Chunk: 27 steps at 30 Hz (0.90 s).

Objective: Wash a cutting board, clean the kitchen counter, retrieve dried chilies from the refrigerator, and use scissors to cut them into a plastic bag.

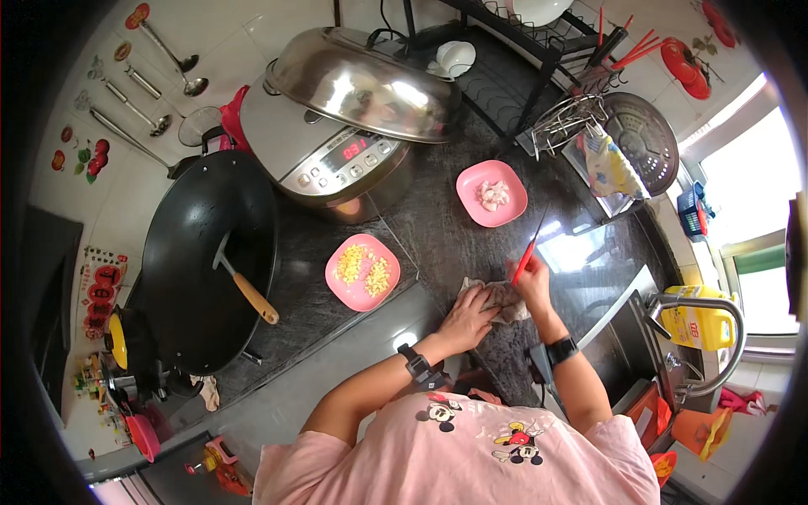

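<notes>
My left hand [466, 319] lies flat, fingers spread, on a crumpled greyish cloth [510, 304] on the dark countertop. A knife with a red handle [525, 264] is gripped in my right hand [535, 284], its narrow blade pointing away from me. The right hand is beside the cloth's right end; whether it touches the cloth is hard to tell. Beyond the hands sits a pink plate [466, 189] bearing small pale pieces, perhaps meat [492, 196]. Closer on the left, another pink plate [363, 304] carries two heaps of chopped yellow bits [349, 264].
A black wok [189, 252] holding a wooden-handled spatula [252, 297] stands at left. Behind is an electric cooker [334, 164] with a large metal lid [366, 82] on top. A dish rack [549, 63] is at the back; the sink [622, 334] and faucet [735, 328] are right.
</notes>
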Motion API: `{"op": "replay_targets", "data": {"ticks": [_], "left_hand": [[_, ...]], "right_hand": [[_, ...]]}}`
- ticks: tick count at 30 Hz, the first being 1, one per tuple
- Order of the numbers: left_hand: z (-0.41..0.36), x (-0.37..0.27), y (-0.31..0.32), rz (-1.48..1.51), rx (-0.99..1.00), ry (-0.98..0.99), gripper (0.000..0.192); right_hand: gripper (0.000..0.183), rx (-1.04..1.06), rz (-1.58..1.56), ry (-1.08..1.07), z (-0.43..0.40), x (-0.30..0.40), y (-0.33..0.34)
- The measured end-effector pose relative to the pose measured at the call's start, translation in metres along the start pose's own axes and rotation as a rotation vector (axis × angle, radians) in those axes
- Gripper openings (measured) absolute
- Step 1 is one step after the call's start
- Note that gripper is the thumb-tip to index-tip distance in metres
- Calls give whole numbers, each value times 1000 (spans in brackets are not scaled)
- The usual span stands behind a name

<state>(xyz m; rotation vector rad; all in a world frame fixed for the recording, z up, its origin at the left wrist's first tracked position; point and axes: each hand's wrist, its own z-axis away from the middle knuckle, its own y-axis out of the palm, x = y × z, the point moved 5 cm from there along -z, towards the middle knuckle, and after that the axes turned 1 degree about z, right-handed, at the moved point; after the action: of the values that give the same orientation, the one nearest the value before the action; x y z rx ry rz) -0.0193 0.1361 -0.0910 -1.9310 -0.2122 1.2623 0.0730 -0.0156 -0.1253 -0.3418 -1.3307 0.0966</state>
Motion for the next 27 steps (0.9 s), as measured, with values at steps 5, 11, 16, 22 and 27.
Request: {"op": "replay_targets", "data": {"ticks": [5, 11, 16, 22, 27], "left_hand": [[-12, -31, -13, -165, -13, -36, 41], [-14, -1, 7, -369, 130, 154, 46], [-68, 49, -39, -389, -29, -141, 48], [-182, 78, -6, -346, -228, -179, 48], [-221, -10, 87, -166, 29, 259, 54]], "right_hand": [[32, -95, -274, 370, -52, 18, 13], [33, -219, -254, 500, -85, -14, 12], [31, -237, -230, 454, -33, -21, -64], [15, -523, -220, 487, 99, -16, -177], [11, -663, -231, 575, 201, -41, -226]]}}
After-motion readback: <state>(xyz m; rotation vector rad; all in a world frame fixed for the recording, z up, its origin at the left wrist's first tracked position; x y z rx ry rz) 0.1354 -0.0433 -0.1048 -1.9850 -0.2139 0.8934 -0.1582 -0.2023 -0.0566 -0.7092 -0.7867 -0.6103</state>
